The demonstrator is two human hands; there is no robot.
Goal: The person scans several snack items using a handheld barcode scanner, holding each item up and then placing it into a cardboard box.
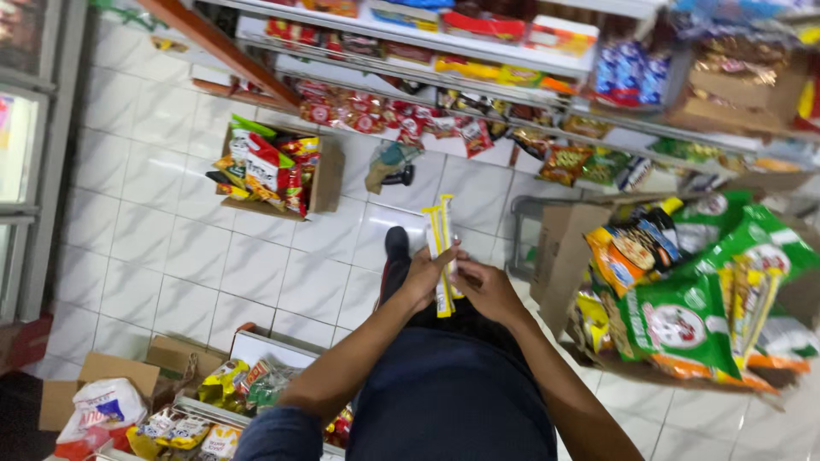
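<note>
Fingers of both hands are closed on a small bundle of long, thin yellow-and-white stick sachets (442, 248), held upright over the person's lap. Left hand (424, 275) wraps the lower half with its thumb across the front; right hand (489, 288) pinches the bottom ends from the 4 o'clock side, apparently to keep the strips aligned while they are sorted or counted. Their tops stand free toward 12 o'clock, above a black shoe (396, 243) on the white tiled floor (171, 239). At 10 o'clock sits an open brown cardboard box of bright snack packets (272, 171). At 3 o'clock, green and orange plastic snack bags (683, 290) spill from another carton within easy reach. White metal shelves of red packets (410, 115) run across 12 o'clock.
</note>
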